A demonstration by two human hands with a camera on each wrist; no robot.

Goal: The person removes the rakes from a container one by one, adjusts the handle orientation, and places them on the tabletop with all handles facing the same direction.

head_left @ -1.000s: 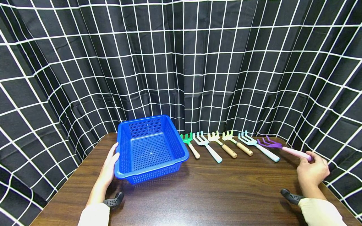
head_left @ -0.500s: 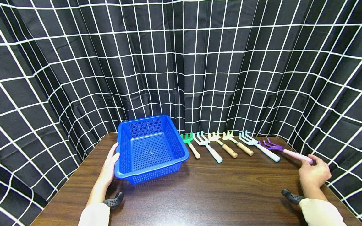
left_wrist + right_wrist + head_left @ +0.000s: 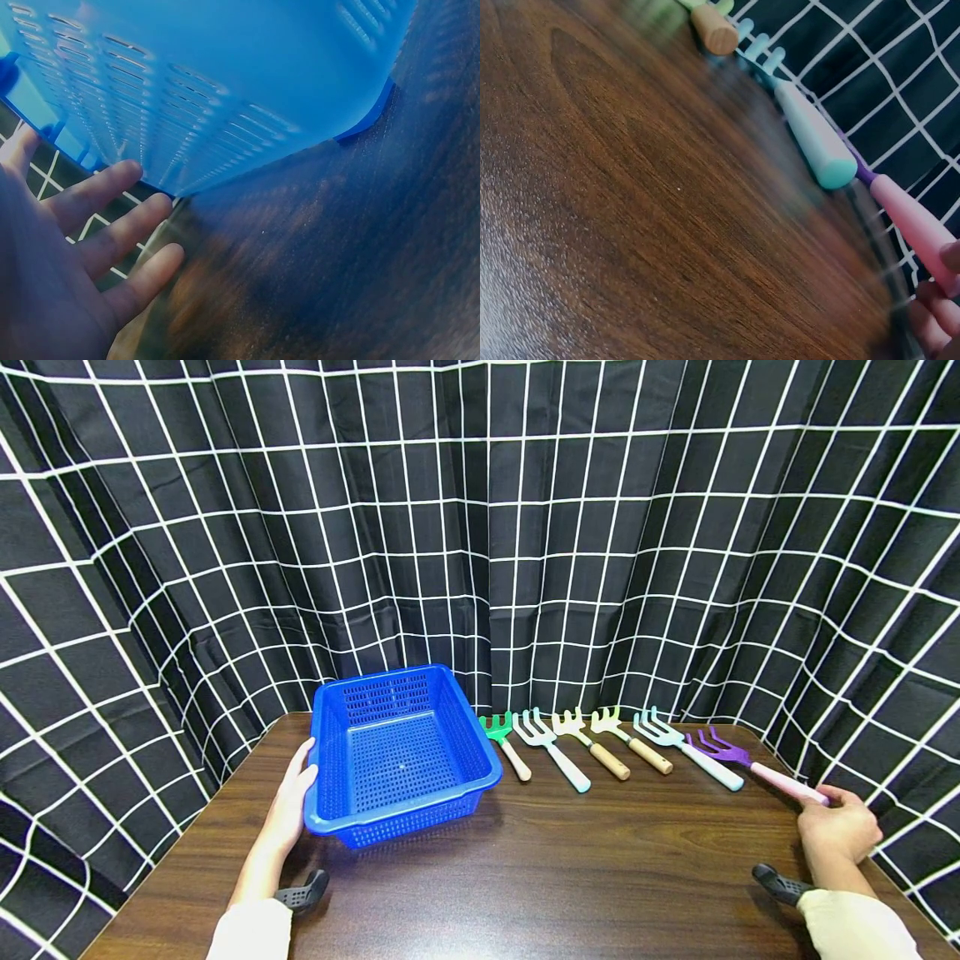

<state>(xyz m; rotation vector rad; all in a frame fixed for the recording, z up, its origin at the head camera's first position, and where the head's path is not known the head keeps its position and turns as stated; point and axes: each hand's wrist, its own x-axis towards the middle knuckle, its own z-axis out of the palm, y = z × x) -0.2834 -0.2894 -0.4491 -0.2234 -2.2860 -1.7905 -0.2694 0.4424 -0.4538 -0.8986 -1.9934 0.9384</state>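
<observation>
My left hand (image 3: 288, 797) rests along the left side of a blue plastic basket (image 3: 408, 823), which holds nothing. In the left wrist view its fingers (image 3: 124, 232) lie nearly straight beside the perforated wall. At the table's right end my right hand (image 3: 840, 828) pinches the end of the pink handle of a purple hand rake (image 3: 780, 779). The right wrist view shows thumb and fingers on either side of that pink handle (image 3: 915, 225). The rake's purple tines point to the back left, close by a light blue hand rake (image 3: 708, 766).
Left of these, in a row, lie a yellow-green rake (image 3: 647, 753), a pale yellow rake (image 3: 606, 760), a whitish-blue rake (image 3: 566, 767) and a green rake (image 3: 514, 760). A black gridded curtain (image 3: 487, 527) hangs behind the brown wooden table (image 3: 570, 877).
My right hand has moved slightly right and toward me, and the pink handle end has come down with it. The purple tines have shifted a little right. My left hand and the basket stay put.
</observation>
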